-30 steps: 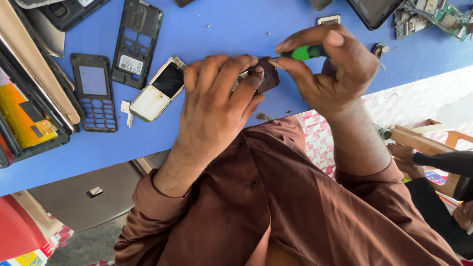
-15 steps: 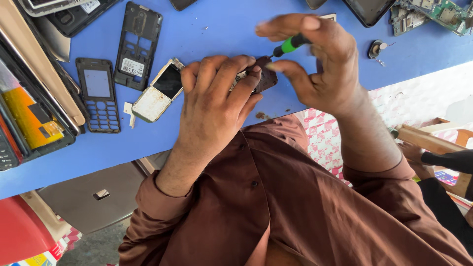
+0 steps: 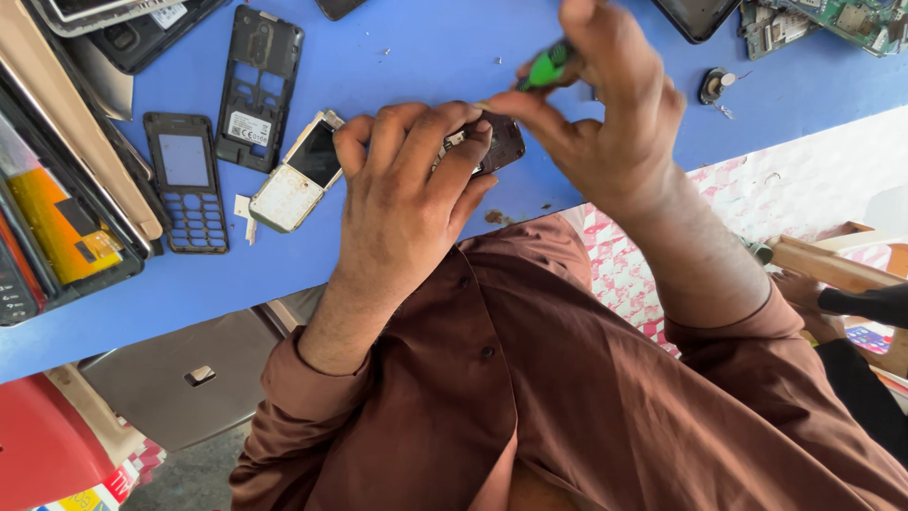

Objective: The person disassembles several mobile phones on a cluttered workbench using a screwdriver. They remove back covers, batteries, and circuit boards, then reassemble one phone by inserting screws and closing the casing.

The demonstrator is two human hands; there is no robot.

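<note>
You are mid-screw: your left hand pinches the small dark phone part over the blue table while your right hand grips the green screwdriver, so next keep the tip seated.

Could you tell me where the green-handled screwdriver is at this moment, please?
In the head view, the green-handled screwdriver is top centre, pinched in the right hand, above the small dark phone part that the left hand grips over the blue table.
</note>
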